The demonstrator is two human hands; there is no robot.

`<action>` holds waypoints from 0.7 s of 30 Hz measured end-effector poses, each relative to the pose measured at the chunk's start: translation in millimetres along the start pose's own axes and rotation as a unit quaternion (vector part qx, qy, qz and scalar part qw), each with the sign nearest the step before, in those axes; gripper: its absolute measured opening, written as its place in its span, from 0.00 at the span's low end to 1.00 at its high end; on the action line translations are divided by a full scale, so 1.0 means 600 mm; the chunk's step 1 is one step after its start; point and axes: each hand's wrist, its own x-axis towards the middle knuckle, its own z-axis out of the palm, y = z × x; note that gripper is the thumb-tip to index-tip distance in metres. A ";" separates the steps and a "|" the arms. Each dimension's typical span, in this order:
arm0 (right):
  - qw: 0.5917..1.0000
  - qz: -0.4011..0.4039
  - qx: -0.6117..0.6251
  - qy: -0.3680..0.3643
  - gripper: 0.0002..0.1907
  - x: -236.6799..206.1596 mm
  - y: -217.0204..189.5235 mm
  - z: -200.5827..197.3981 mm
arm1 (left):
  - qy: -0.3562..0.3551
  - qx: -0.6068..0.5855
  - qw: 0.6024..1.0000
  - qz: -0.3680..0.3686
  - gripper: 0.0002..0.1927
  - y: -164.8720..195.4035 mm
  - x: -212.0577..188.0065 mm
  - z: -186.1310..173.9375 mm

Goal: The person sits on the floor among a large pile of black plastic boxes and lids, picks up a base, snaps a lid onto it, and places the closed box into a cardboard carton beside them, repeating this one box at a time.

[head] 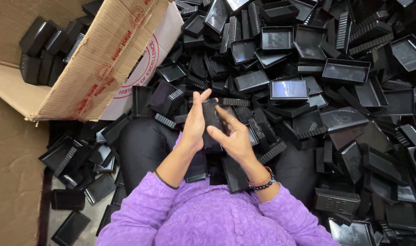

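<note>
My left hand [195, 122] and my right hand [235, 136] meet in front of me over my lap. Between them they hold one small black plastic box part [211, 114], upright, with the left fingers along its left side and the right thumb and fingers on its right side and face. Purple sleeves cover both my arms; a thin band is on the left wrist and bead bracelets are on the right wrist. More black parts lie on my lap under the hands.
A big heap of black plastic trays and ribbed lids [308, 82] fills the floor ahead and to the right. An open cardboard carton [98, 59] at upper left holds stacked black parts [46, 43]. Loose trays [76, 159] lie at lower left.
</note>
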 end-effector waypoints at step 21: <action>0.914 -0.249 -0.319 0.005 0.30 -0.028 -0.042 0.022 | 0.119 -0.023 0.983 0.139 0.14 -0.035 0.016 -0.061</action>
